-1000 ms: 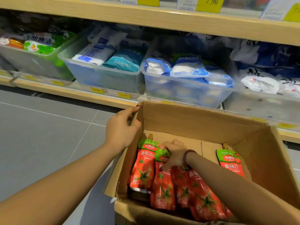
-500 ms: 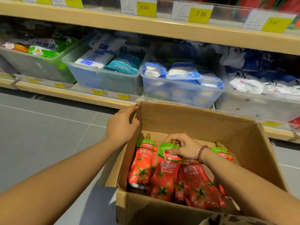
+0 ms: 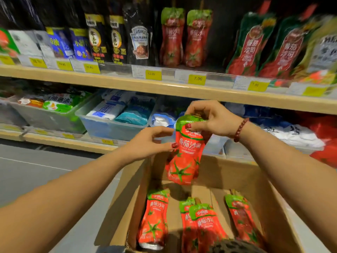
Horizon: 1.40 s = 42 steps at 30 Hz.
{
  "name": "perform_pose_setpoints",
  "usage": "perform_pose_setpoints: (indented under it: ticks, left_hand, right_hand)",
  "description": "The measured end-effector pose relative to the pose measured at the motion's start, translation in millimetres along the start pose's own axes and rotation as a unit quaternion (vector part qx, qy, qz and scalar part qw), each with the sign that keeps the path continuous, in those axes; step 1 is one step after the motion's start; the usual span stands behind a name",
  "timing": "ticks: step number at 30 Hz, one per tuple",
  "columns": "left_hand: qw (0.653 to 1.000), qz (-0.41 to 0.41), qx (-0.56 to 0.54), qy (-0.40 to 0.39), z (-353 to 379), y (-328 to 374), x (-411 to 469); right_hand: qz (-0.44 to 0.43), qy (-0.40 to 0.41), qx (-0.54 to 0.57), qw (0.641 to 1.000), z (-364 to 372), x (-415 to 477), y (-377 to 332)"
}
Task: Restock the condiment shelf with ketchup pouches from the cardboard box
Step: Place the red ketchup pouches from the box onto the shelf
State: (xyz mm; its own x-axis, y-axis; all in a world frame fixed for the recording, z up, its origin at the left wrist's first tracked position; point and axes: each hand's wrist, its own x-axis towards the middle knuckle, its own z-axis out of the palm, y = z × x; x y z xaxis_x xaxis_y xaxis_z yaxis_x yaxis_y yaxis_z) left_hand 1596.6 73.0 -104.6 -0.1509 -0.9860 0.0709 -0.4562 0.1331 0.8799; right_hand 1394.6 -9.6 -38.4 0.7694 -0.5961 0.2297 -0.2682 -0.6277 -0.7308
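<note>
Wooden shelf [image 3: 116, 86]; ketchup pouches [image 3: 172, 39] upright

We see the ketchup pouch [image 3: 186, 152] as glossy, crinkly plastic film w/ sheen. Cardboard box [image 3: 228, 172]: matt brown, rough at edges. Shelf [image 3: 127, 84] looks like smooth pale wood, matt. Bins [image 3: 109, 126] are translucent plastic, approx. frosted. Floor [image 3: 36, 170]: matt grey tile. Bracelet [image 3: 239, 129] beads: glossy.
</note>
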Motion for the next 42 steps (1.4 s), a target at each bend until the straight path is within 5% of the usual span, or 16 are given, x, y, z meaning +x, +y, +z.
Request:
perform_pose_setpoints:
  ticks: [7,16,18,21,23,30,42]
  left_hand:
    - [0.99,0.063,-0.125,0.017,-8,50,29]
    - [0.985,0.04,-0.148,0.078,-25,60,65]
    - [0.983,0.035,-0.159,0.088,-31,60,72]
    - [0.973,0.048,-0.193,0.115,-40,65,84]
    - [0.966,0.062,-0.213,0.13,-48,73,94]
    - [0.96,0.104,-0.202,0.163,-74,100,128]
    - [0.96,0.095,-0.178,0.196,-103,116,180]
  right_hand:
    - [-0.072,0.04,-0.073,0.994,-66,42,-56]
    - [-0.036,0.076,-0.046,0.995,-95,69,-54]
    - [-0.052,0.122,0.013,0.991,-102,74,-51]
    - [-0.043,0.297,0.101,0.948,-111,82,-35]
    - [0.017,0.369,0.03,0.929,-112,84,-11]
    - [0.182,0.234,-0.24,0.924,-93,73,52]
    - [0.091,0.359,-0.353,0.859,-71,76,75]
